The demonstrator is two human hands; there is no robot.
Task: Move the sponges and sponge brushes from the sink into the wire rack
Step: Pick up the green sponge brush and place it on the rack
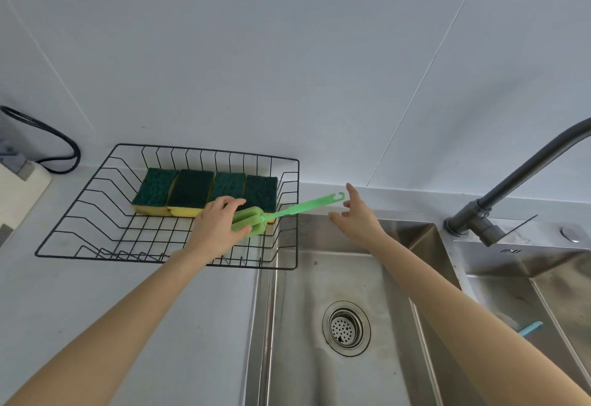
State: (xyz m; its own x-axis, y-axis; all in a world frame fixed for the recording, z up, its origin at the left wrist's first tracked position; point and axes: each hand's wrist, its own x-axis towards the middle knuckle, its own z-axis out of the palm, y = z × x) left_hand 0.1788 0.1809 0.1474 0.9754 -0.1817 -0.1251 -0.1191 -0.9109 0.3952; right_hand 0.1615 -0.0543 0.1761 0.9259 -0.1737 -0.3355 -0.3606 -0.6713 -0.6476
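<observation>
A black wire rack (pixel 96 214) sits on the counter left of the sink (pixel 335 277). Several green-and-yellow sponges (pixel 192 190) lie in a row inside it. My left hand (pixel 217 226) grips the sponge head of a green sponge brush (pixel 287 212) over the rack's right side. The brush handle sticks out past the rack's right rim toward the wall. My right hand (pixel 358 214) hovers over the sink's back edge with fingers spread, just beside the handle's hooked tip, holding nothing. A blue handle (pixel 529 329) shows in the right basin.
A dark faucet (pixel 511 182) rises at the right between the two basins. A round drain strainer (pixel 346 328) sits in the left basin. A black cable (pixel 48 140) and a white appliance (pixel 19 188) stand at far left. A tiled wall is behind.
</observation>
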